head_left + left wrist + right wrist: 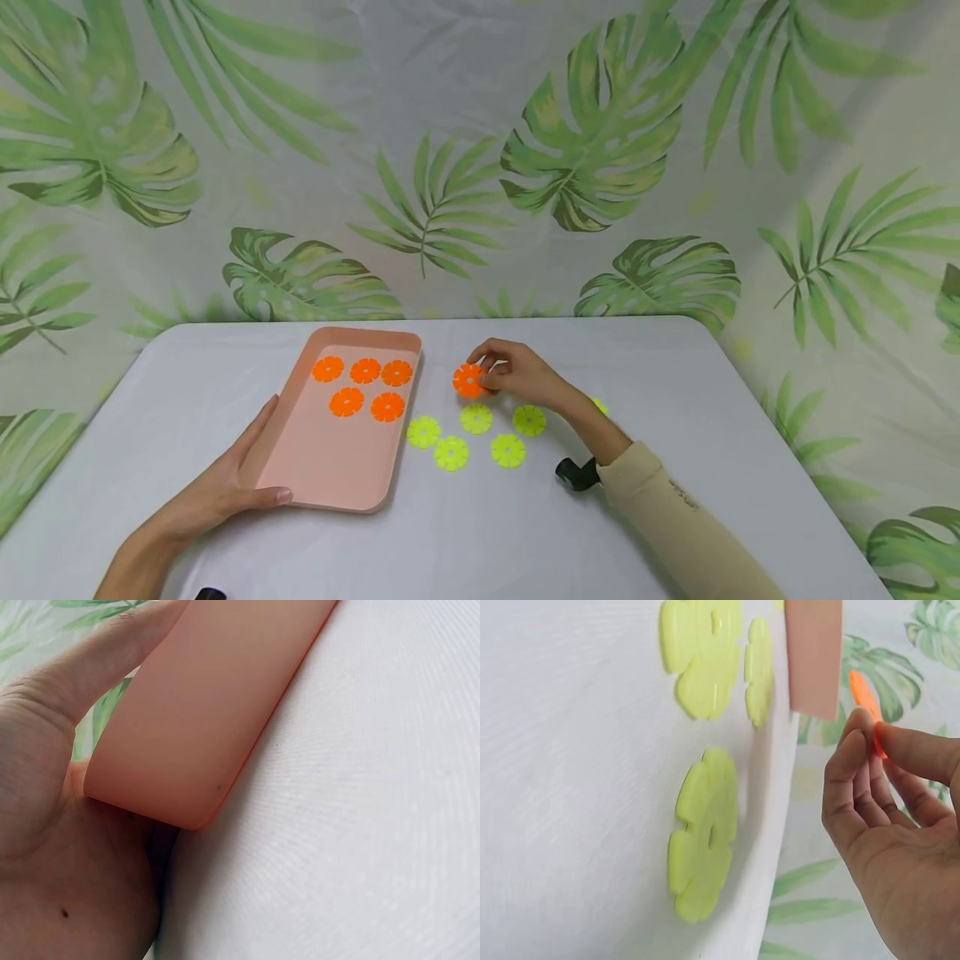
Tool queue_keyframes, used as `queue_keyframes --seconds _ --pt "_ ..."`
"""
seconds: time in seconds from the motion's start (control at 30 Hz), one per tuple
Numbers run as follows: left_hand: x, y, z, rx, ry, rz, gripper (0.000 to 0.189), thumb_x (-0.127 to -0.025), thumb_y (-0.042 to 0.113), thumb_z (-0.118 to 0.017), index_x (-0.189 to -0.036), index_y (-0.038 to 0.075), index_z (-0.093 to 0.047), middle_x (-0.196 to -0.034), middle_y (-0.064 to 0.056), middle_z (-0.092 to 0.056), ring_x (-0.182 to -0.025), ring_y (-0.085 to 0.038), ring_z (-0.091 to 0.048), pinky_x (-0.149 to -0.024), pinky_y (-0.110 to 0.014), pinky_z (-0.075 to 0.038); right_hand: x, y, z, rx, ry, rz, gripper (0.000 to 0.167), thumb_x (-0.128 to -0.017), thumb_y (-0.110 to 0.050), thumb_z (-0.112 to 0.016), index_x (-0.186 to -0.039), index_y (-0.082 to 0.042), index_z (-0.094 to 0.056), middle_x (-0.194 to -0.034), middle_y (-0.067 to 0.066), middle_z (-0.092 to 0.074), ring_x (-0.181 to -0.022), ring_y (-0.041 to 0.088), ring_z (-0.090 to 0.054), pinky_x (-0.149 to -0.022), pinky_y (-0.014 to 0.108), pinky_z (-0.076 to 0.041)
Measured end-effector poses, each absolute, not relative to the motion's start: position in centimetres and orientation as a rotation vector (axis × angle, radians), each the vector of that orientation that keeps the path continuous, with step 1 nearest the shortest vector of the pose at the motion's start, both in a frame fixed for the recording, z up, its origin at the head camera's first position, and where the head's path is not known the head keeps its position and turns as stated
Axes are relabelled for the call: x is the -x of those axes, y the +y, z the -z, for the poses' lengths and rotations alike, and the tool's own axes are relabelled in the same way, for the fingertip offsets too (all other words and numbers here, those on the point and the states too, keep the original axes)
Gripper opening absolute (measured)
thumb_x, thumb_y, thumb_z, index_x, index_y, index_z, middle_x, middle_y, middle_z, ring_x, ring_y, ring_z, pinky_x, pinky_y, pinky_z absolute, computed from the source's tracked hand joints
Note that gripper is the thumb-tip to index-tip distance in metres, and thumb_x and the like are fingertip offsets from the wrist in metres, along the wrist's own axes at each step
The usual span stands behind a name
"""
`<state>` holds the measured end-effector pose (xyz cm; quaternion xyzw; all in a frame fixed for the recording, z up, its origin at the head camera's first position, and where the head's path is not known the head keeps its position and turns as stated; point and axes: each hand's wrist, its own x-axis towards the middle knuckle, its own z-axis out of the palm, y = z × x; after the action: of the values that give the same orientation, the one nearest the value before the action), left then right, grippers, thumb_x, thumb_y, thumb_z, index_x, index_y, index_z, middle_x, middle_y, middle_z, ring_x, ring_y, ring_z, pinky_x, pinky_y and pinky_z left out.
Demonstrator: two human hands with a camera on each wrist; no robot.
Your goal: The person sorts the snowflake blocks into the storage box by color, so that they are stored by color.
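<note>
My right hand (517, 375) pinches an orange notched disc (468, 381) between thumb and fingers, above the table and right of the tray. The right wrist view shows this orange disc (865, 697) edge-on in the fingertips. A pink rectangular tray (322, 467) lies at the left. Several orange interlocking discs (347, 402) lie flat in its far half. My left hand (217, 483) holds the tray's near left corner, thumb along the near side and fingers along the left side. Several yellow-green notched discs (508, 451) lie on the table below the right hand.
The white table (480, 550) ends at a leaf-patterned cloth (427, 208) hanging behind it. A small black object (576, 475) is beside the right forearm. Another dark object (211, 593) shows at the bottom edge. One yellow-green disc (599, 406) is partly hidden behind the right forearm.
</note>
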<state>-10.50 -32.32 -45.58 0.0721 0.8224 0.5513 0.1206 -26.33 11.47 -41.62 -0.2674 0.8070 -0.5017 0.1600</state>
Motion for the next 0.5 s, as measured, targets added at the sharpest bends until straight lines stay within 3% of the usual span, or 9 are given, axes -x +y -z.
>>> queue_keyframes --seconds 0.03,0.07,0.1,0.2,0.23,0.27,0.3,0.5 --pt "10.5 -32.3 45.6 -0.210 2.406 -1.607 0.116 -0.088 0.014 -0.078 -0.167 0.044 0.000 -0.178 -0.003 0.005 -0.136 0.020 -0.014 -0.125 -0.037 -0.007 26.4 11.2 41.5 0.770 2.310 1.430 0.028 -0.095 0.003 -0.065 -0.123 -0.002 -0.066 -0.105 0.016 -0.063 -0.082 0.031 -0.070 -0.080 0.038 -0.061" --pt "10.5 -32.3 45.5 -0.212 2.404 -1.612 0.115 -0.088 0.013 -0.078 -0.167 0.043 0.000 -0.178 -0.003 0.005 -0.135 0.021 -0.014 -0.125 -0.049 -0.005 26.4 11.0 41.5 0.774 2.314 1.425 0.029 -0.095 0.004 -0.065 -0.123 -0.003 -0.066 -0.105 0.016 -0.064 -0.081 0.031 -0.070 -0.079 0.037 -0.061" --pt "10.5 -32.3 45.5 -0.219 2.407 -1.610 0.115 -0.088 0.013 -0.078 -0.167 0.043 0.000 -0.178 -0.003 0.005 -0.134 0.021 -0.015 -0.125 -0.049 -0.006 26.5 10.8 41.4 0.780 2.316 1.420 0.029 -0.095 0.004 -0.064 -0.123 -0.003 -0.066 -0.104 0.016 -0.064 -0.081 0.031 -0.070 -0.079 0.036 -0.061" --pt "10.5 -32.2 45.5 -0.240 2.417 -1.606 0.115 -0.088 0.013 -0.078 -0.167 0.042 0.001 -0.178 -0.003 0.005 -0.132 0.025 -0.016 -0.114 -0.012 -0.013 26.8 10.1 41.2 0.786 2.314 1.412 0.030 -0.095 0.004 -0.064 -0.124 -0.004 -0.066 -0.104 0.015 -0.064 -0.081 0.031 -0.070 -0.080 0.039 -0.062" --pt "10.5 -32.2 45.5 -0.250 2.415 -1.611 0.115 -0.088 0.013 -0.078 -0.167 0.041 0.001 -0.178 -0.003 0.006 -0.131 0.026 -0.016 -0.113 -0.010 -0.012 26.8 9.9 41.1 0.783 2.309 1.416 0.029 -0.096 0.004 -0.064 -0.124 -0.003 -0.066 -0.103 0.015 -0.064 -0.082 0.032 -0.070 -0.081 0.041 -0.062" --pt "10.5 -32.2 45.5 -0.254 2.419 -1.608 0.115 -0.088 0.013 -0.078 -0.167 0.041 0.001 -0.178 -0.002 0.005 -0.131 0.027 -0.016 -0.104 -0.003 -0.014 26.9 9.7 41.0 0.780 2.303 1.421 0.029 -0.096 0.004 -0.064 -0.124 -0.004 -0.066 -0.103 0.015 -0.063 -0.083 0.033 -0.071 -0.082 0.042 -0.062" --pt "10.5 -32.2 45.5 -0.256 2.418 -1.607 0.115 -0.088 0.013 -0.078 -0.167 0.041 0.001 -0.178 -0.001 0.006 -0.131 0.028 -0.016 -0.095 0.001 -0.016 27.0 9.5 40.8 0.777 2.297 1.428 0.029 -0.096 0.004 -0.064 -0.124 -0.004 -0.066 -0.102 0.014 -0.063 -0.084 0.034 -0.071 -0.083 0.044 -0.062" --pt "10.2 -32.2 45.7 -0.250 2.395 -1.629 0.115 -0.089 0.012 -0.078 -0.167 0.041 0.001 -0.178 0.002 0.007 -0.133 0.029 -0.013 -0.096 0.002 -0.014 27.2 8.1 40.9 0.783 2.260 1.478 0.029 -0.096 0.004 -0.065 -0.124 -0.002 -0.066 -0.100 0.014 -0.063 -0.089 0.047 -0.071 -0.084 0.047 -0.062"
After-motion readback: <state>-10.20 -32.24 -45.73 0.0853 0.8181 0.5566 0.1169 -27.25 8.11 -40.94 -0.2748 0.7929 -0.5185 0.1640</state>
